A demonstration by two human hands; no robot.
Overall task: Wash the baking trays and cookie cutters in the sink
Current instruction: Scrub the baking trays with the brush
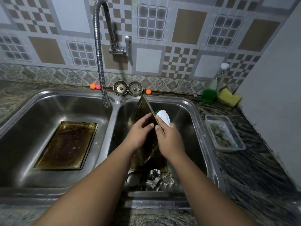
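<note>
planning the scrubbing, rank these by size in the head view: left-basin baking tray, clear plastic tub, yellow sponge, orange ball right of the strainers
1. stained brown rectangular baking tray
2. clear rectangular plastic tub
3. yellow foam sponge
4. small orange ball
No ties.

A stained baking tray (66, 144) lies flat in the left basin (32, 128); the counter (254, 168) bears a seemingly soapy tub (229, 150).

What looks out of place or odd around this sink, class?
Two strainers stand propped against the backsplash behind the sink, not in a drain. Small orange and pink balls lie on either side of them. The tray lying in the left basin is stained dark brown.
</note>
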